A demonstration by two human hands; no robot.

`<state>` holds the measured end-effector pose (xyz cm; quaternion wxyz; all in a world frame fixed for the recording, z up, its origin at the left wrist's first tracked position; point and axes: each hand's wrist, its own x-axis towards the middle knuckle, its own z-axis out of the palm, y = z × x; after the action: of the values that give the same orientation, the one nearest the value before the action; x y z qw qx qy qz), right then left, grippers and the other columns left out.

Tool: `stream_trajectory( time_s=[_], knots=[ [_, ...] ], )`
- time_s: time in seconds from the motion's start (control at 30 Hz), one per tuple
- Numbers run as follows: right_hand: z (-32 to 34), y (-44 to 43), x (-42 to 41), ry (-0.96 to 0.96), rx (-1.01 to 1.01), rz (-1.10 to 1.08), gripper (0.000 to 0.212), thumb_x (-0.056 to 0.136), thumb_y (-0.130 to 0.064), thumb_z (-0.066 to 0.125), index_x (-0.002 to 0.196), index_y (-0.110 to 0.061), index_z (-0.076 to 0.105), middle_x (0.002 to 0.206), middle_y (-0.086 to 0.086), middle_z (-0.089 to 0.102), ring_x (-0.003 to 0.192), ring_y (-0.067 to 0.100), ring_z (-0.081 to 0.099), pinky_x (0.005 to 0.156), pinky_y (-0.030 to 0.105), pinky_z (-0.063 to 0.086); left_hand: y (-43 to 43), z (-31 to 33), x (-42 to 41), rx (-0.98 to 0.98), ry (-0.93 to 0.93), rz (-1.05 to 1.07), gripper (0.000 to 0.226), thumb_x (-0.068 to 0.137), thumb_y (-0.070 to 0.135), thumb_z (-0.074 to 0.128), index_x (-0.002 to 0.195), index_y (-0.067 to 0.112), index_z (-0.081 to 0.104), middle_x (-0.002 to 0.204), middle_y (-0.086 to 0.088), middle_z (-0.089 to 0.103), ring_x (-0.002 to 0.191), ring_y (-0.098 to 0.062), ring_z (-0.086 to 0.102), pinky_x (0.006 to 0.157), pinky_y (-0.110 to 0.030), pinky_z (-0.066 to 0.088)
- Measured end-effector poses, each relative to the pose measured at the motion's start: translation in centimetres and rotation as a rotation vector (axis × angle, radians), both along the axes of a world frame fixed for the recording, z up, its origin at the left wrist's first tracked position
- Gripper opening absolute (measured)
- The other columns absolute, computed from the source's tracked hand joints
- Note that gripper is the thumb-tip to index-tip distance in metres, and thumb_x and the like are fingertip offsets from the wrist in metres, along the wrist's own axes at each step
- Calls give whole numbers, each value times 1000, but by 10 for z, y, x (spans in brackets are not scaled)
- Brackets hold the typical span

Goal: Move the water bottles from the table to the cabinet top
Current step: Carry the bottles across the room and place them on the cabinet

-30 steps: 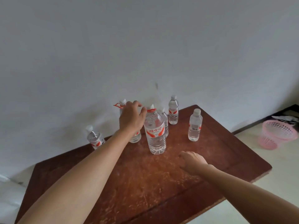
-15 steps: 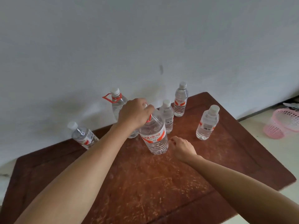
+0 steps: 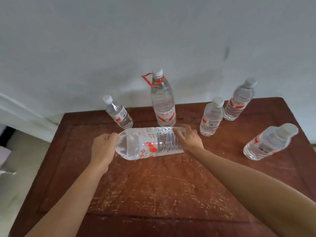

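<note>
A scratched dark-brown wooden table [image 3: 153, 194] stands by a plain white wall [image 3: 119, 40], pale floor [image 3: 20, 168] at left.

Plain domestic room, likely home. Old dark-wood worktop [image 3: 153, 194], top scratched and worn, set against bare white-painted wall [image 3: 153, 40]. Pale floor [image 3: 20, 168] at left; white trim [image 3: 22, 108] runs along wall at far left. Shop-bought water bottles [image 3: 163, 103] with red-printed labels stand on worktop.
</note>
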<state>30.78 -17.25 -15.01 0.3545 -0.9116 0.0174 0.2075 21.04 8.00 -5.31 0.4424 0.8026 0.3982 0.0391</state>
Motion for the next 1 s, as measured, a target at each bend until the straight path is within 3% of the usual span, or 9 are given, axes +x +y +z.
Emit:
stream_trajectory(
  time_s=[0.13,0.27,0.57,0.77,1.0],
  knots=[
    [-4,17,-6,-58,-78,143,75,82,-75,40,139,-27,37,132,14,44,120,34,50,99,46,43,6,-53,-43,-191,167,299,34,86,28,48,87,-2,65,66,-16,56,46,-20,44,42,-26,30],
    [-3,26,-10,-96,-178,247,67,85,-69,44,139,-30,36,133,13,43,123,34,45,98,49,44,-8,-100,-82,-345,246,472,38,90,30,45,96,-2,64,66,-16,57,46,-20,46,39,-23,32],
    [27,59,-51,-141,-290,364,61,85,-62,49,135,-26,44,132,16,49,123,36,44,98,46,41,-23,-112,-163,-463,144,635,39,85,34,46,93,0,64,68,-15,59,46,-20,48,40,-22,35],
    [57,148,-146,-158,-272,630,58,88,-61,47,136,-28,43,134,15,47,124,35,43,96,45,41,17,-80,-291,-429,67,820,35,89,31,45,86,-1,60,65,-17,56,45,-23,47,43,-23,36],
    [59,270,-339,-151,-185,929,62,84,-65,40,132,-26,46,127,16,55,118,37,50,95,45,41,70,-54,-516,-366,-46,1051,32,88,31,50,77,1,55,61,-14,54,42,-21,45,42,-22,35]
  ],
)
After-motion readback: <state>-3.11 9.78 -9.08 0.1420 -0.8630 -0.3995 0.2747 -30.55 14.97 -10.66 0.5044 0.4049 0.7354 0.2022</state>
